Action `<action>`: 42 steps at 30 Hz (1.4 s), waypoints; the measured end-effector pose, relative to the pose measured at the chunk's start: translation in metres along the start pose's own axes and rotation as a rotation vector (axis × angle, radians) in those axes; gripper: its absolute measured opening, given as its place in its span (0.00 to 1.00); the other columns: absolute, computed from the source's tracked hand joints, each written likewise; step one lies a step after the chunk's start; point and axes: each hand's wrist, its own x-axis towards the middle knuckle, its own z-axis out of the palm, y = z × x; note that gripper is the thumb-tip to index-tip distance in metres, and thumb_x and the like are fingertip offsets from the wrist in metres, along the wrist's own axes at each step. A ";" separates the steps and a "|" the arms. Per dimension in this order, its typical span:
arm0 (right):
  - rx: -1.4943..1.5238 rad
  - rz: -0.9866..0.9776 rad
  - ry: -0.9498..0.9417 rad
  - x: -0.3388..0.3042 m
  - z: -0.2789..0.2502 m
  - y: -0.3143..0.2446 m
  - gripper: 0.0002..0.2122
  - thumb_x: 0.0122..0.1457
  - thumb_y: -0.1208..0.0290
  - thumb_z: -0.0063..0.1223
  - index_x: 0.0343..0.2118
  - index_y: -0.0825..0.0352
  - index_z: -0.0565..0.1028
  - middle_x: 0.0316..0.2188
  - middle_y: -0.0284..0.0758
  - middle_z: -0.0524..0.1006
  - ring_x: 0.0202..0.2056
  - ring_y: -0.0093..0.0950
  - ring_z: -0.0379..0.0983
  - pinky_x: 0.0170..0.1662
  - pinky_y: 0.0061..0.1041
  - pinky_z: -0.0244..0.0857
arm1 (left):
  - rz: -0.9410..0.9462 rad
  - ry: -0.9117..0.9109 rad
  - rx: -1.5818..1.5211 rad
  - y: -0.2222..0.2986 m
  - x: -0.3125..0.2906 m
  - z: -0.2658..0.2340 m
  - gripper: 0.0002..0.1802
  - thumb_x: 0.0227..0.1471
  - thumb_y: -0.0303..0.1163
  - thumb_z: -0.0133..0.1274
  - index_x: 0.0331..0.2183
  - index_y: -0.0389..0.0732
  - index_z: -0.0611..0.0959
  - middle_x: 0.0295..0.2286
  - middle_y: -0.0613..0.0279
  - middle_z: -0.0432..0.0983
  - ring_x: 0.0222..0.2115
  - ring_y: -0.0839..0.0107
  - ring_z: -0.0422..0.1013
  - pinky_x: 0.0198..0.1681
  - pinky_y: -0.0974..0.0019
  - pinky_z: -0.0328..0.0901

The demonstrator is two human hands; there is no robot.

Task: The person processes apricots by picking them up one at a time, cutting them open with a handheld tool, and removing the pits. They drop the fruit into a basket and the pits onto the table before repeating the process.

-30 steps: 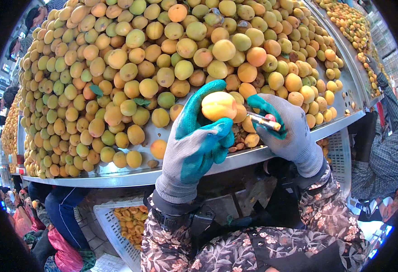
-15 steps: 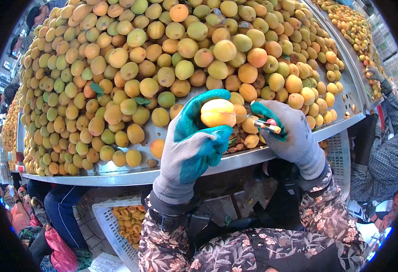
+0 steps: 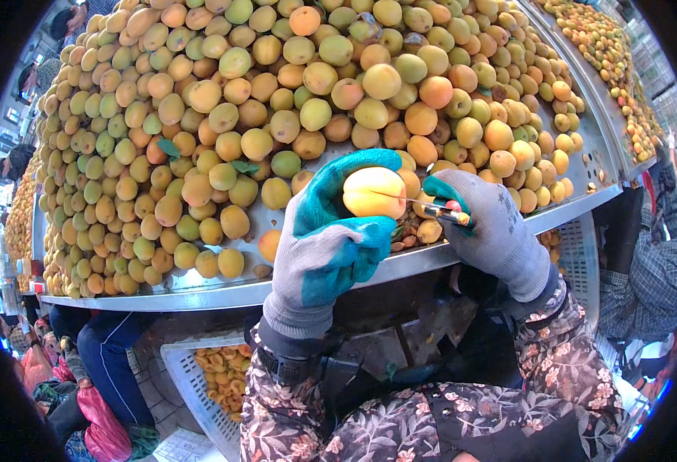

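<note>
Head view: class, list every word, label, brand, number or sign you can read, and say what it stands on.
None can be read.
Right glove: small dark marks, no legible lettering.
Pale sheet at lower left: faint marks, too small to read.

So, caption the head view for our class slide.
Gloved left hand holds an apricot, right hand a small knife, beside heaped apricots.
</note>
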 end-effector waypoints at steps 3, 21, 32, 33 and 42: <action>-0.005 -0.068 0.085 0.003 0.000 -0.002 0.17 0.45 0.79 0.52 0.41 0.67 0.68 0.32 0.46 0.73 0.34 0.47 0.72 0.35 0.40 0.67 | 0.111 0.029 0.028 -0.007 0.006 0.011 0.30 0.42 0.21 0.58 0.50 0.33 0.72 0.36 0.59 0.75 0.28 0.78 0.70 0.31 0.78 0.66; -0.060 -0.052 0.046 -0.005 -0.007 0.001 0.16 0.47 0.76 0.54 0.39 0.66 0.66 0.30 0.43 0.71 0.30 0.45 0.72 0.30 0.38 0.65 | 0.509 -0.026 0.904 -0.008 0.028 -0.005 0.26 0.32 0.29 0.68 0.39 0.35 0.82 0.39 0.59 0.77 0.39 0.71 0.71 0.45 0.66 0.66; 0.065 -0.081 0.086 -0.009 -0.006 -0.002 0.13 0.47 0.76 0.53 0.37 0.64 0.66 0.27 0.42 0.70 0.28 0.45 0.72 0.28 0.39 0.65 | 0.299 -0.046 0.215 -0.034 0.013 0.015 0.37 0.39 0.32 0.65 0.52 0.34 0.71 0.47 0.54 0.72 0.49 0.66 0.69 0.52 0.65 0.65; 0.064 -0.077 0.089 -0.009 -0.006 0.000 0.13 0.47 0.76 0.53 0.37 0.64 0.66 0.27 0.42 0.70 0.28 0.45 0.72 0.28 0.39 0.65 | 0.198 -0.081 -0.027 -0.025 0.012 0.019 0.39 0.41 0.33 0.64 0.54 0.33 0.68 0.48 0.52 0.70 0.49 0.65 0.68 0.52 0.65 0.65; -0.024 -0.074 0.056 -0.006 -0.010 -0.003 0.13 0.48 0.75 0.53 0.37 0.64 0.66 0.28 0.42 0.70 0.30 0.44 0.72 0.29 0.38 0.66 | 0.330 -0.099 -0.148 -0.029 0.007 0.021 0.26 0.47 0.28 0.54 0.49 0.32 0.70 0.48 0.50 0.70 0.47 0.60 0.70 0.52 0.60 0.64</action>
